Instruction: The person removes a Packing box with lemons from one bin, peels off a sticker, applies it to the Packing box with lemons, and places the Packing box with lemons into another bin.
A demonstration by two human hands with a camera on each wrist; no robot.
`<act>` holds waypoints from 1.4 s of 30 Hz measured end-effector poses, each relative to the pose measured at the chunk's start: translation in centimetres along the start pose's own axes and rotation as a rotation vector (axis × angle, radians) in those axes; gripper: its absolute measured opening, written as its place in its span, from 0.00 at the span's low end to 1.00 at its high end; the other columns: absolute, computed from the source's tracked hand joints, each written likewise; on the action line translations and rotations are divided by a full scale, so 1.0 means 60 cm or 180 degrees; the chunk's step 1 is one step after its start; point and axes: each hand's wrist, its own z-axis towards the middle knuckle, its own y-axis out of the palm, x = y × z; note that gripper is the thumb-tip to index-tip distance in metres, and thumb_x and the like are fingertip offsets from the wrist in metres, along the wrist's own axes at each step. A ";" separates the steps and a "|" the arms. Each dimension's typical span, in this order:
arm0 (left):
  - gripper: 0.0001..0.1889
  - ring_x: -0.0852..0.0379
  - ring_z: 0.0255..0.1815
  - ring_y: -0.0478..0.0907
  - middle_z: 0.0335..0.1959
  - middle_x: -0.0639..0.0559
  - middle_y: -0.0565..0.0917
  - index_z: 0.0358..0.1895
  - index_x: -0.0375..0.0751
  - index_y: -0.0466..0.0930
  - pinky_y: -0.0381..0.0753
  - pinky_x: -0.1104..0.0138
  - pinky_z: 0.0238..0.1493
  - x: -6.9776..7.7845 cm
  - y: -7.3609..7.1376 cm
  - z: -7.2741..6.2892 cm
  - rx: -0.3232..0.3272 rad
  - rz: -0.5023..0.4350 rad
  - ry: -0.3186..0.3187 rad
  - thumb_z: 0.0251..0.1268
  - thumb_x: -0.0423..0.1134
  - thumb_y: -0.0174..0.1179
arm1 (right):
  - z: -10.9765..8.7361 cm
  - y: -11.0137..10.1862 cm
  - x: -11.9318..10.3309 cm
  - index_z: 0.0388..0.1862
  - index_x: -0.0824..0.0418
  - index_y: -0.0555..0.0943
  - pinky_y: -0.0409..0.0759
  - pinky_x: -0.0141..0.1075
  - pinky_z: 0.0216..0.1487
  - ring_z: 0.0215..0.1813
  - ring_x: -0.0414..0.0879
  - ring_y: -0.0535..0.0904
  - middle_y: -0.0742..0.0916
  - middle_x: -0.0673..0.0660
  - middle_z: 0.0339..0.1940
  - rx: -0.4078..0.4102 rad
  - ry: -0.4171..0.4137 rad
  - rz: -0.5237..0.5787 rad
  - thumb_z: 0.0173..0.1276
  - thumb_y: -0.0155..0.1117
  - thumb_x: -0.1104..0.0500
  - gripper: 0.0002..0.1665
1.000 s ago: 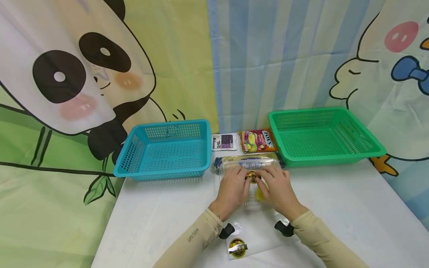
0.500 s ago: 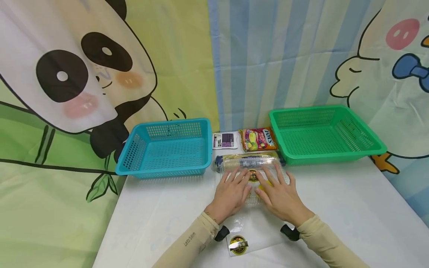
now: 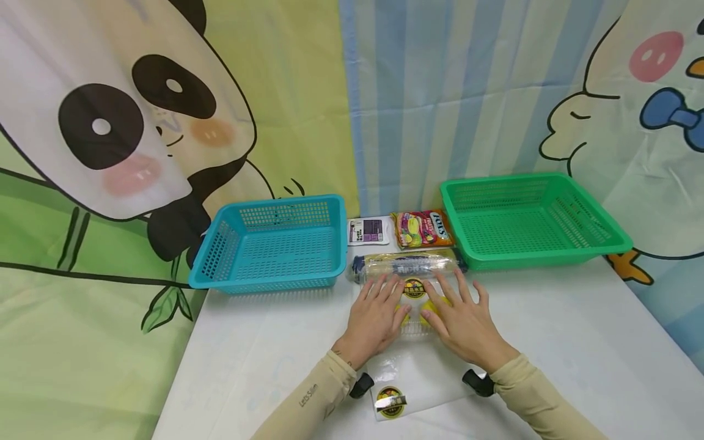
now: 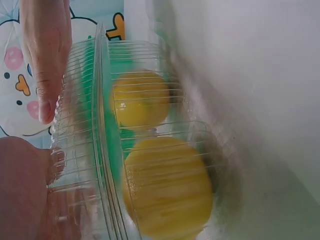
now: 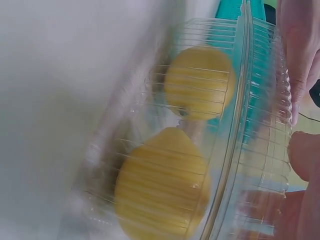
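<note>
A clear plastic clamshell box (image 3: 415, 329) lies in front of the person in the head view, its lid closed. A round black-and-gold sticker (image 3: 414, 288) shows on the lid between the hands. The left hand (image 3: 371, 318) rests on the left part of the lid with straight fingers. On the right part lies the right hand (image 3: 467, 324), fingers spread. Through the ribbed wall, the left wrist view shows a large lemon (image 4: 167, 187) and another lemon (image 4: 141, 100) behind it. In the right wrist view, a lemon (image 5: 162, 187) also lies inside, near the wall.
Under the box's near side lies a glossy sheet (image 3: 423, 373) with a loose round sticker (image 3: 390, 402). Behind the box are a dark-blue and gold wrapped roll (image 3: 409, 260), a white pouch (image 3: 368, 232) and a Fox's candy bag (image 3: 423, 229). Blue (image 3: 269, 284) and green baskets (image 3: 544, 260) flank them.
The fingers of both hands, earlier gathered at the sticker on the lid, have spread outward and flattened onto the lid. The sticker now shows in full. The box has stayed in about the same place.
</note>
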 end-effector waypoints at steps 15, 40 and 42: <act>0.33 0.34 0.80 0.54 0.81 0.36 0.57 0.79 0.44 0.59 0.61 0.37 0.74 -0.037 -0.015 -0.025 0.0249 -0.1517 -0.0717 0.77 0.48 0.55 | -0.010 -0.022 0.035 0.78 0.52 0.67 0.52 0.72 0.66 0.78 0.73 0.56 0.68 0.68 0.78 0.0326 0.0194 0.0549 0.79 0.53 0.45 0.32; 0.35 0.33 0.73 0.67 0.83 0.42 0.51 0.82 0.60 0.52 0.68 0.38 0.70 -0.055 0.001 -0.042 -0.0066 -0.2610 -0.1172 0.77 0.55 0.52 | -0.024 -0.074 0.204 0.76 0.56 0.68 0.46 0.78 0.65 0.74 0.82 0.55 0.69 0.75 0.75 0.0455 0.0572 0.0479 0.74 0.63 0.49 0.35; 0.35 0.35 0.66 0.75 0.83 0.41 0.52 0.82 0.60 0.53 0.75 0.41 0.65 -0.059 0.003 -0.043 -0.0065 -0.2720 -0.1171 0.76 0.55 0.53 | -0.028 -0.075 0.221 0.79 0.54 0.65 0.43 0.79 0.66 0.74 0.83 0.52 0.65 0.75 0.77 0.0261 0.0615 0.0474 0.75 0.62 0.47 0.37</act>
